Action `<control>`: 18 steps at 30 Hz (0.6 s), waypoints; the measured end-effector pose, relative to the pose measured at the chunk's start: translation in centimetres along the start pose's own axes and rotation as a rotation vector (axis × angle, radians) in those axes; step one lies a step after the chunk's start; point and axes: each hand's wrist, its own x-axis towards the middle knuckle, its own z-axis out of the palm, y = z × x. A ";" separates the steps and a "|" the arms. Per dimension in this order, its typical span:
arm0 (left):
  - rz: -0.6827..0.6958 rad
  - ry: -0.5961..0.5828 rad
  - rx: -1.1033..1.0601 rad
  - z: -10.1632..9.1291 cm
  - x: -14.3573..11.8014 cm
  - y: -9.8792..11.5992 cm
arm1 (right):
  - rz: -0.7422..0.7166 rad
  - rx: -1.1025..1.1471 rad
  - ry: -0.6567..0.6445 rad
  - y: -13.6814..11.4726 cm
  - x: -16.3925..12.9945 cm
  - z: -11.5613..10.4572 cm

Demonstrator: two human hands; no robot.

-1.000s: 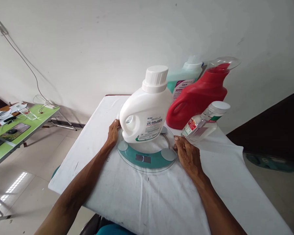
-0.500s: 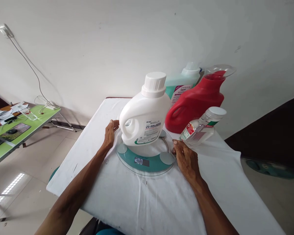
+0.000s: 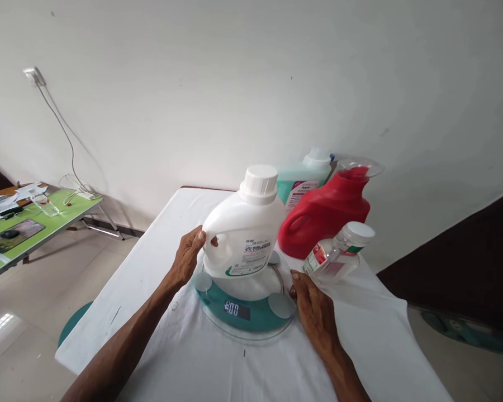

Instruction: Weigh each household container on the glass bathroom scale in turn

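Note:
A white laundry detergent bottle (image 3: pixel 243 245) with a ribbed white cap stands on a round glass scale (image 3: pixel 251 312) with a green front band. Its lit display shows digits that look like 0.0. My left hand (image 3: pixel 188 257) is closed on the bottle's handle, thumb in front, with a bit of finger showing through the handle hole. At the scale's right edge, my right hand (image 3: pixel 315 304) has its fingers curled at the rim, the fingertips partly hidden. Just beyond it a clear bottle with a white lid (image 3: pixel 339 254) leans on its side.
Behind stand a red jug (image 3: pixel 329 209) with a clear funnel (image 3: pixel 360 166) in its mouth and a green-filled bottle (image 3: pixel 293 192). A white cloth (image 3: pixel 159 329) covers the table. At left is a green table (image 3: pixel 62 215) with papers and a mouse.
My left hand has moved from beside the white bottle onto its handle, thumb now in front. My right hand stays by the scale's edge. The whole view has shifted, with the table lower.

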 end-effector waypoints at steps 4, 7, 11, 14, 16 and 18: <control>0.009 -0.015 -0.003 0.7 1.1 2.0 | 0.014 0.054 0.018 0.1 0.0 -0.1; -0.083 0.020 -0.072 1.9 1.8 3.1 | 0.051 0.061 0.028 0.8 -0.1 -0.1; -0.216 0.139 -0.222 3.7 2.5 3.5 | 0.061 0.048 0.044 3.1 0.2 0.1; -0.260 0.197 -0.274 4.0 3.3 3.6 | 0.055 0.012 0.066 5.0 0.6 0.4; -0.270 0.241 -0.278 3.4 4.4 3.7 | 0.010 -0.007 0.072 5.8 0.7 0.5; -0.250 0.319 -0.253 2.0 5.9 3.8 | -0.039 -0.014 0.077 6.0 0.7 0.5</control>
